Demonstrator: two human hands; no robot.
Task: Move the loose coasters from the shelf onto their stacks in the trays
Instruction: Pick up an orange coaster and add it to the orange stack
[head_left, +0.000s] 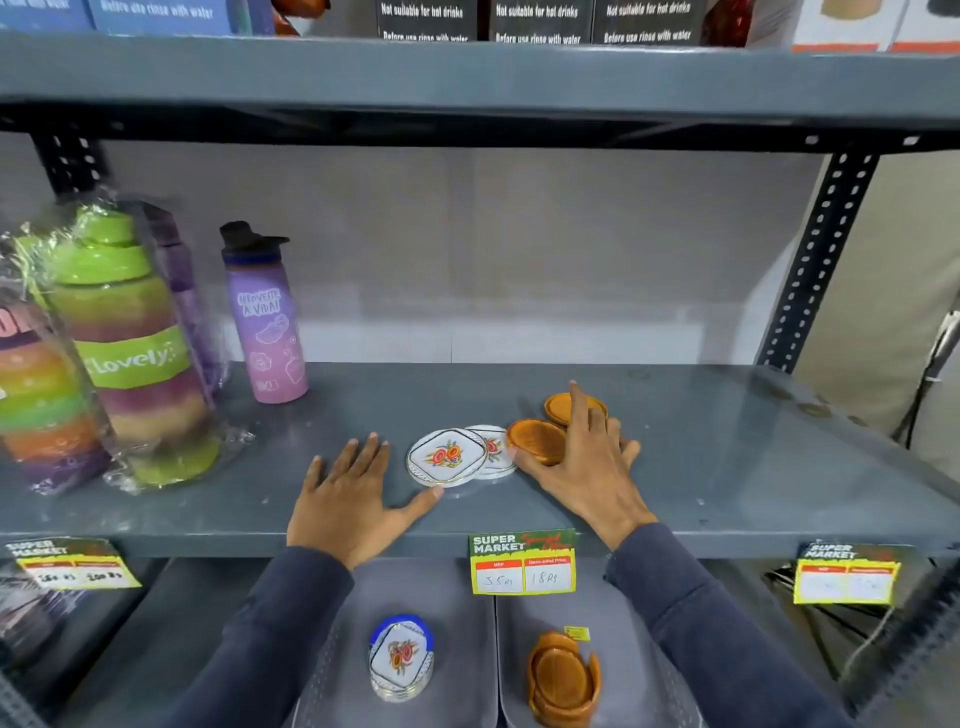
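Below the shelf (727, 467), two trays (467, 649) hold coaster stacks. My right grip (587, 462) pinches a wooden coaster (535, 440); my left hand (353, 493) rests flat, fingers spread, beside the floral coasters (447, 457).

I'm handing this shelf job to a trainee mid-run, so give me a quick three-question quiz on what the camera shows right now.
1. True or false: the left hand lies flat on the shelf, holding nothing.
2. Which loose coasters does the right hand touch? A) white floral coasters B) brown coasters C) none
3. Fill in: the brown stack sits in the ____ tray, seen from the person.

Key
1. True; its palm is down beside the white floral coasters.
2. B; its fingers are on the brown coasters.
3. Right; the floral stack sits in the left tray.
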